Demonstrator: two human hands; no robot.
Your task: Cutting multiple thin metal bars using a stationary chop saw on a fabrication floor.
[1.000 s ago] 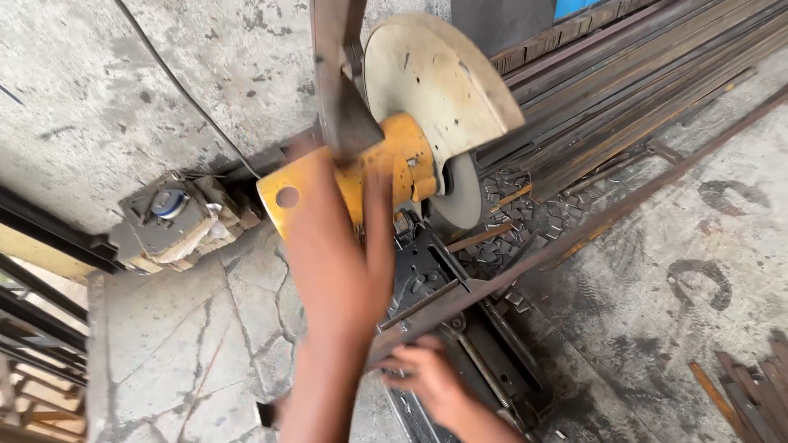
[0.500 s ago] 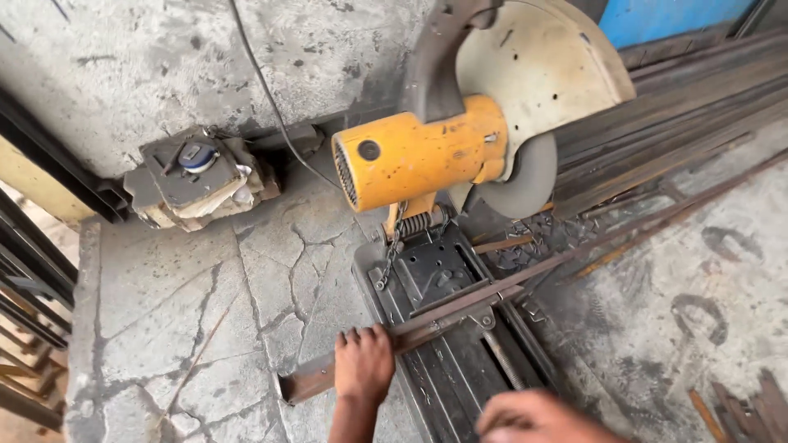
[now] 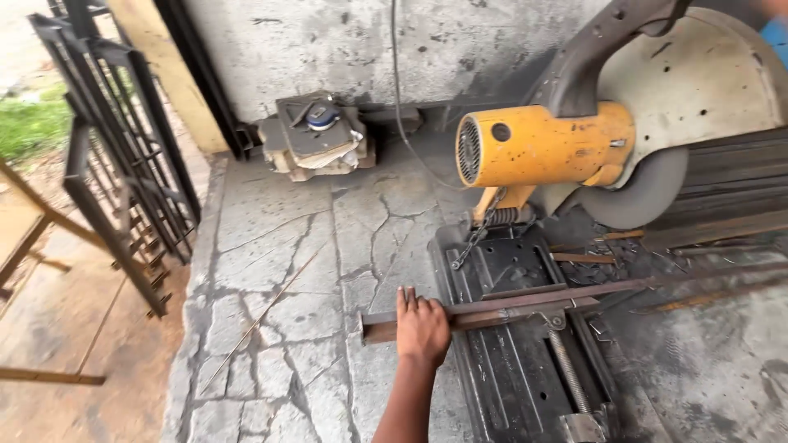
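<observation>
A rusty steel bar [image 3: 509, 307] is pressed down by the left hand [image 3: 422, 326] on the chop saw's base [image 3: 525, 361].

The bar's long axis is laid nearly level across the lower middle of the frame, rising slightly toward the right, its cut end pointed left. The hand is laid flat over it, fingers extended. The yellow saw motor [image 3: 546, 145] is seen raised at upper right. The right hand is not shown.

Open cracked floor [image 3: 271, 246] is lying left of the bar [image 3: 492, 310]; saw motor [image 3: 546, 143] and blade [image 3: 648, 193] are hanging over it, gate [image 3: 115, 156] blocking far left.
</observation>
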